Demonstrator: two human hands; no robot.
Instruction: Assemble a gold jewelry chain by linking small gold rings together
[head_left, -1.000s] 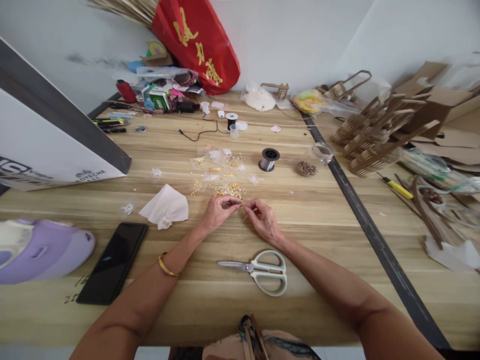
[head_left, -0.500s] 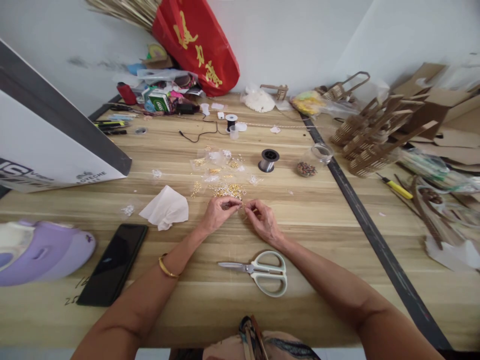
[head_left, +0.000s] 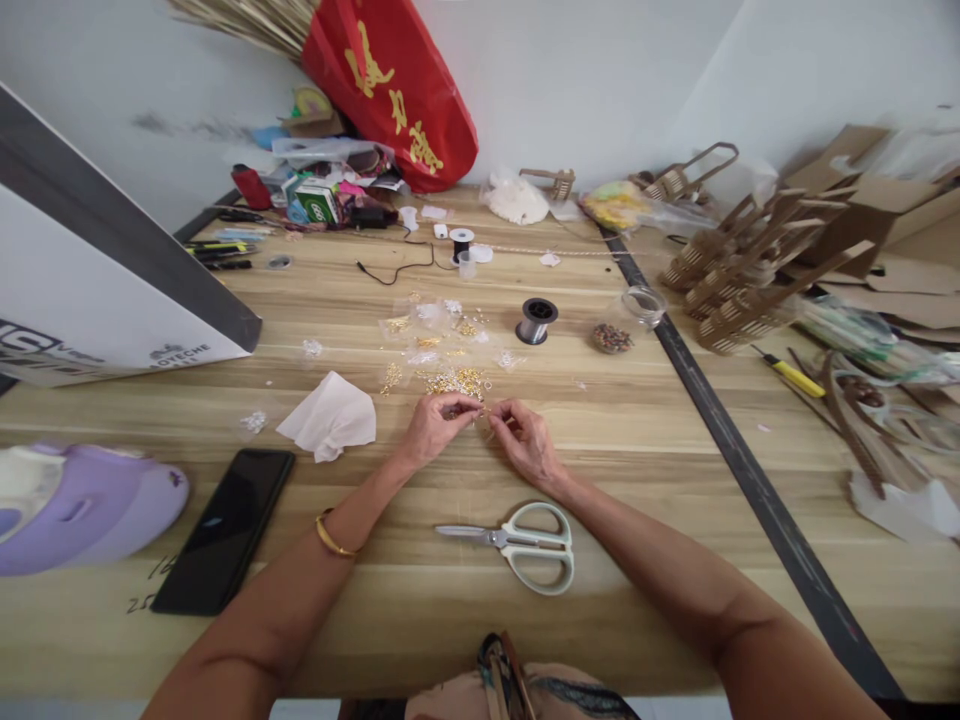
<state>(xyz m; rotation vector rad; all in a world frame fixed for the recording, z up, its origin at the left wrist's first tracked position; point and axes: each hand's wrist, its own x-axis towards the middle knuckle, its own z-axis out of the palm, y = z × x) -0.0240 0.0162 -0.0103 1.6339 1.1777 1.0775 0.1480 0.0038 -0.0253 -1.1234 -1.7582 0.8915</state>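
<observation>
My left hand (head_left: 441, 428) and my right hand (head_left: 523, 436) meet almost fingertip to fingertip over the middle of the table. Thumb and forefinger are pinched on each side, and something tiny and gold-coloured shows between them, too small to name. Just beyond my fingers lies a loose pile of gold and silver beads (head_left: 459, 381). Small clear bags (head_left: 431, 318) with more gold and white bits are spread behind it. Closer to my body, scissors (head_left: 517, 540) with pale green handles rest flat, blades pointing left.
A spool of wire (head_left: 537, 321) stands past the beads, beside a clear jar (head_left: 642, 308) of dark beads on its side. Left are a white tissue (head_left: 330, 415), a black phone (head_left: 225, 530) and a purple container (head_left: 112, 505). Small woven baskets (head_left: 742, 310) crowd the right.
</observation>
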